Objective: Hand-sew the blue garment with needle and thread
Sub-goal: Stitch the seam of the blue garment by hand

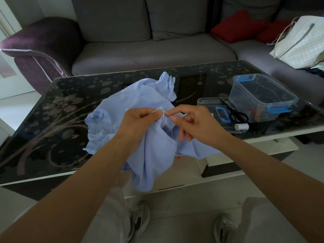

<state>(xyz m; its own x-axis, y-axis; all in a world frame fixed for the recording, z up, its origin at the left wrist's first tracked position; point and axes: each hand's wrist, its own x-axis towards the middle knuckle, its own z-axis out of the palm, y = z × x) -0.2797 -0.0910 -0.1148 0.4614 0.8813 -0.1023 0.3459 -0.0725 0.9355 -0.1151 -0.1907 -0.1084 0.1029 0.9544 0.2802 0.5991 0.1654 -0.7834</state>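
Fingers point(176, 118) of the right hand point(198, 123) pinch the needle point(167, 114); the left hand point(140, 120) grips a fold of the blue garment point(154, 155), draped over the near edge of the bench point(52, 120); white thread point(172, 135) trails down.

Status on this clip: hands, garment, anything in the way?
Left hand grips blue garment. Right hand pinches needle, thread trailing. Nothing blocking the stitch.
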